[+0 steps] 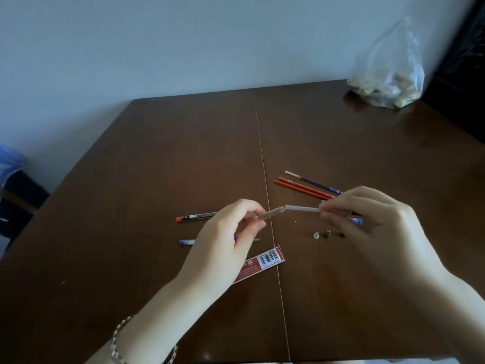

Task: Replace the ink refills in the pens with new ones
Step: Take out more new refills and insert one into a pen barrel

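My left hand [231, 232] pinches a clear pen barrel [271, 214] that points right. My right hand [367, 219] holds a white refill [301, 209], its left end right at the barrel's open mouth. Two red refills [301, 189] and a blue refill [312, 182] lie on the brown table [183, 153] just behind my right hand. A black pen with a red cap [195, 217] lies left of my left hand, and a blue-capped pen [186, 242] is partly hidden under it. Small pen tips [326, 234] rest below the refill.
A red refill package with a barcode [265, 262] lies under my left wrist. A clear plastic bag [388, 77] with contents sits at the far right corner of the table. A blue pen piece [357, 221] shows beneath my right fingers.
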`<move>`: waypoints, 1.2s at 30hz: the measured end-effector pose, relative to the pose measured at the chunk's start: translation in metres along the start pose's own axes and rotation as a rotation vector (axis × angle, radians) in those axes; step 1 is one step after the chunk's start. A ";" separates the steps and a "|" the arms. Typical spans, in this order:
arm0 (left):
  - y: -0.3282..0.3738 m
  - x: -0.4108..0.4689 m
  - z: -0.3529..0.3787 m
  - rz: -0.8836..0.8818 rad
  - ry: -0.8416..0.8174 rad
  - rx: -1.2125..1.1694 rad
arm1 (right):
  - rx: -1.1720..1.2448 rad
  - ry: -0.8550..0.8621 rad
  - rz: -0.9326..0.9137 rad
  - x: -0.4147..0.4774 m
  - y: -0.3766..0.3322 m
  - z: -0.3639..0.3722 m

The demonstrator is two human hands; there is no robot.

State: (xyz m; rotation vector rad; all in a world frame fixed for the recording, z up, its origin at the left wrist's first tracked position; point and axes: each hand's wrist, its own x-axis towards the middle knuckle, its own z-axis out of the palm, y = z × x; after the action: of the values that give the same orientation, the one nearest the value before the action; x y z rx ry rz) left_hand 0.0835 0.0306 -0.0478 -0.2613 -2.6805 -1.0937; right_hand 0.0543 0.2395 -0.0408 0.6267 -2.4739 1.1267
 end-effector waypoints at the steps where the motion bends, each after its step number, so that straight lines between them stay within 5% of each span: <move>1: 0.001 0.000 0.000 0.003 0.005 0.004 | -0.011 0.007 0.002 -0.001 0.001 0.000; 23: 0.007 -0.007 -0.003 0.004 -0.042 -0.114 | -0.077 -0.055 -0.086 -0.004 0.001 -0.007; 31: 0.011 -0.011 -0.003 0.183 -0.021 0.152 | -0.426 -0.100 -0.345 -0.003 -0.007 -0.007; 34: 0.018 -0.011 0.002 0.188 -0.012 0.126 | -0.395 -0.027 -0.412 -0.008 -0.012 0.007; 36: 0.018 -0.011 0.002 0.107 0.008 0.047 | -0.333 0.105 -0.300 -0.011 -0.015 0.009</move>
State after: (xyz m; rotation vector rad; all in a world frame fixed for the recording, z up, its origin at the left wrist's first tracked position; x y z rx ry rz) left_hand 0.0982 0.0433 -0.0402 -0.3863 -2.6479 -0.9969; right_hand 0.0702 0.2266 -0.0425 0.7796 -2.3062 0.6030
